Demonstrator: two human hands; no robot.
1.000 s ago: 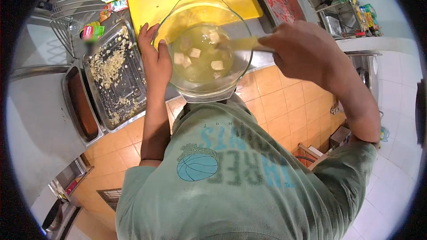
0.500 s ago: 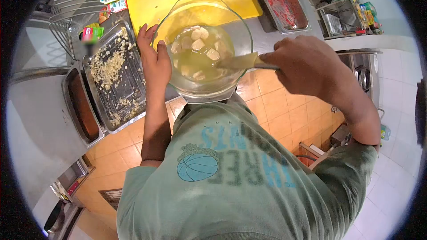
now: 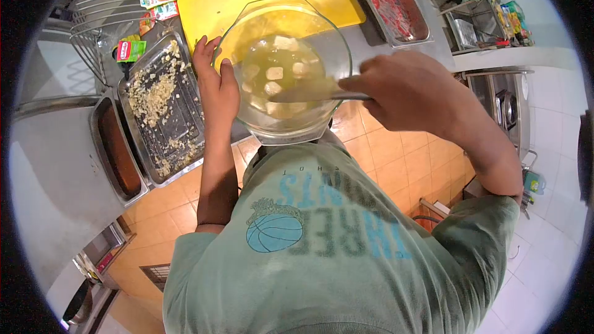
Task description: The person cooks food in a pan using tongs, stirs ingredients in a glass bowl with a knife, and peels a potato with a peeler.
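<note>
Utensil (image 3: 315, 94) farther left across bowl (image 3: 281, 128)

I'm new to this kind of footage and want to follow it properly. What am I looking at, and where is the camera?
There is no machine here, just a person's bare hands. One camera, worn on the head, looks forward and down, so the wearer's green shirt fills the lower part. The right hand holds a utensil, too blurred to identify, over a glass bowl of yellowish liquid with pale chunks. The left hand rests against the bowl's side. Around it are a yellow board, a metal tray with chopped pale bits and a red-stained tray.
</note>
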